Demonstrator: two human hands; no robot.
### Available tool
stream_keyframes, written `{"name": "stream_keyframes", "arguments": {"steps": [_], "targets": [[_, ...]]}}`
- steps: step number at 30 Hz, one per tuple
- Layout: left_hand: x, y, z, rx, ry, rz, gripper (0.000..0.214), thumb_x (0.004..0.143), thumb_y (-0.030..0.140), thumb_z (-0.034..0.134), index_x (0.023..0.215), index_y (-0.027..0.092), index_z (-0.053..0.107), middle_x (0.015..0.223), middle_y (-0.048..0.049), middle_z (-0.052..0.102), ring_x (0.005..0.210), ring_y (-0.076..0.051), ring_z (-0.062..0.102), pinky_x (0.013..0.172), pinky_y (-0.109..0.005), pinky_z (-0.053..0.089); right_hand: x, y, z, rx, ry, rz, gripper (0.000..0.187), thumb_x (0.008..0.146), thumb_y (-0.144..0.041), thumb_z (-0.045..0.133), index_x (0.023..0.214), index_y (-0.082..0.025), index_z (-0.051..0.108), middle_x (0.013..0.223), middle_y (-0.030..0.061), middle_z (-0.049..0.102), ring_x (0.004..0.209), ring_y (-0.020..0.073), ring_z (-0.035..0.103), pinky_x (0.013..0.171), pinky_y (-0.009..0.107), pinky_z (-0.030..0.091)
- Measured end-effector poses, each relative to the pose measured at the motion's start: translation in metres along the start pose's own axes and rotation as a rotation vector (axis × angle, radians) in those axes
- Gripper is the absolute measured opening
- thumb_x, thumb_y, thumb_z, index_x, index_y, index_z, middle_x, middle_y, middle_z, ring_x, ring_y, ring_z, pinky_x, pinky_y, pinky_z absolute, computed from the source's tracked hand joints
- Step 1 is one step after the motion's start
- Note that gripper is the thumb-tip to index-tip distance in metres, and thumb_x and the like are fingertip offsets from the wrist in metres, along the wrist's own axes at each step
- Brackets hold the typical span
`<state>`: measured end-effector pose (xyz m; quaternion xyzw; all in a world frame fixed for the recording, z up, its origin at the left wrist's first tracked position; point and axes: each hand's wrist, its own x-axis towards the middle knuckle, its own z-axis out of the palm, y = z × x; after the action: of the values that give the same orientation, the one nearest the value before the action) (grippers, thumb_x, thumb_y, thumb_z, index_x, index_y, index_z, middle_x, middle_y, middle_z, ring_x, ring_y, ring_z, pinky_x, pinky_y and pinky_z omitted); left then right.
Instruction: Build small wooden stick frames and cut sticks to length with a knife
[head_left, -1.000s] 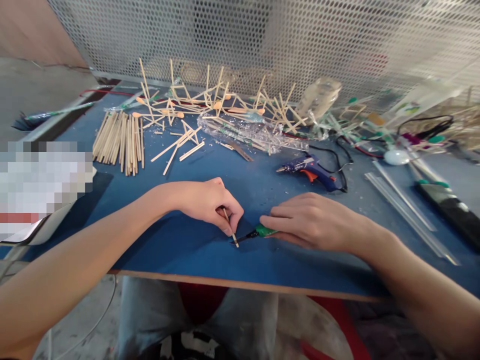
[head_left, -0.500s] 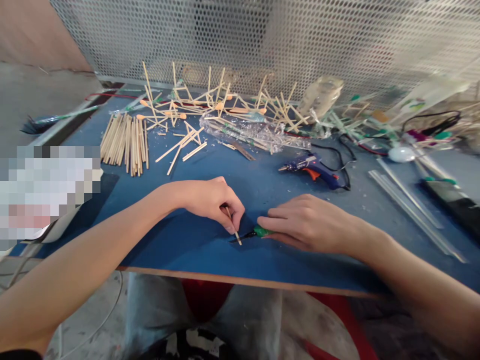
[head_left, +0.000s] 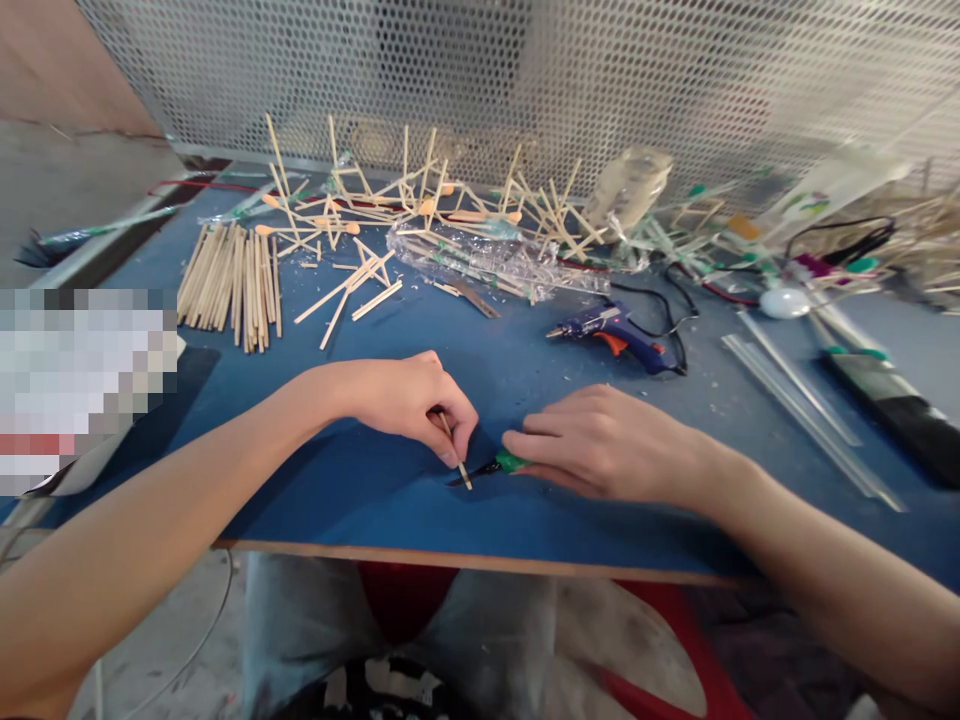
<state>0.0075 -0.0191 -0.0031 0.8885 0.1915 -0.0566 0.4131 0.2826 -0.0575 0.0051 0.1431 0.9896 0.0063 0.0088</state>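
Observation:
Between thumb and fingers, my left hand [head_left: 429, 410] pinches a thin wooden stick [head_left: 464, 474], whose lower end slants down to the blue tabletop [head_left: 337, 500]. My right hand [head_left: 592, 440] is closed around the green handle of a small craft knife [head_left: 508, 460]. The knife's dark blade points left and meets the stick near its lower end; whether it has cut into the wood I cannot tell. Beyond my hands lies a blue glue gun [head_left: 619, 333] with an orange trigger, its nozzle pointing left.
A bundle of wooden sticks [head_left: 231, 285] lies back left. Stick frames [head_left: 435, 205] and a clear plastic wrapper [head_left: 480, 262] line the back, beside a glass jar [head_left: 630, 190]. Clear glue sticks [head_left: 814, 425] and a black case [head_left: 892, 410] lie right. A perforated metal panel [head_left: 315, 70] stands behind.
The whole view has shifted slightly, so everything sits a little further left. Both hands keep their holds on the stick and the knife, with almost no movement between them.

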Motion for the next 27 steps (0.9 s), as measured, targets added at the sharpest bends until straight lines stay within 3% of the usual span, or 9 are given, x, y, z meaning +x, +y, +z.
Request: {"name": "stream_keyframes", "arguments": {"steps": [20,27], "targets": [[0.0004,0.0,-0.0002,-0.017,0.004,0.004,0.024,0.093,0.053,0.066,0.088,0.031,0.076,0.076,0.0067,0.074,0.076,-0.013,0.063,0.099,-0.034,0.026,-0.003,0.0034,-0.0009,0.021,-0.018,-0.008,0.036,0.112,-0.037,0.031,0.102,-0.02,0.062,0.074,0.0,0.061,0.06,0.0138,0.049,0.058,0.034,0.022],[0.0015,0.0009,0.0002,-0.014,0.005,0.0,0.022,0.092,0.051,0.068,0.088,0.031,0.076,0.077,0.0072,0.074,0.076,-0.012,0.064,0.099,-0.034,0.025,-0.0017,0.0056,-0.0003,-0.065,0.065,-0.053,0.036,0.111,-0.036,0.034,0.099,-0.021,0.063,0.073,0.0003,0.061,0.06,0.0143,0.049,0.058,0.034,0.024]]}}
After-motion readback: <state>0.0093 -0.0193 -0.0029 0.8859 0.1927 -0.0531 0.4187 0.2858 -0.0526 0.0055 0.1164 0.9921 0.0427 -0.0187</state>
